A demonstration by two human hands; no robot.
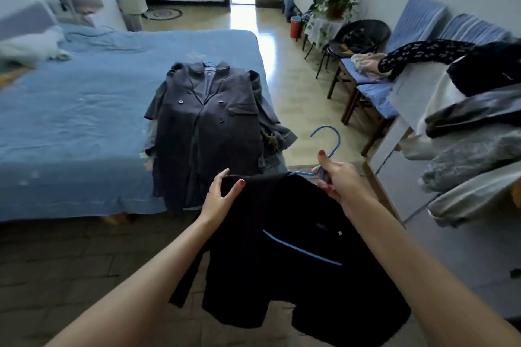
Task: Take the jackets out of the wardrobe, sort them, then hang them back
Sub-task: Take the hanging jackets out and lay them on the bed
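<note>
A black jacket [284,262] with a light blue stripe hangs in front of me on a blue hanger [328,146]. My left hand [221,196] pinches the jacket's left shoulder. My right hand [337,175] grips the hanger just below its hook. On the near corner of the blue bed [73,121] lies a pile of jackets with a dark grey double-breasted jacket [208,127] on top. Several more garments [476,132] hang at the right edge of the view.
Chairs with blue cushions [372,90] line the right wall, with clothes draped over them. Beyond them are a black round chair [358,36], a small table with a potted plant [337,3] and a red bin [295,26]. A tiled floor aisle [282,79] runs between bed and chairs.
</note>
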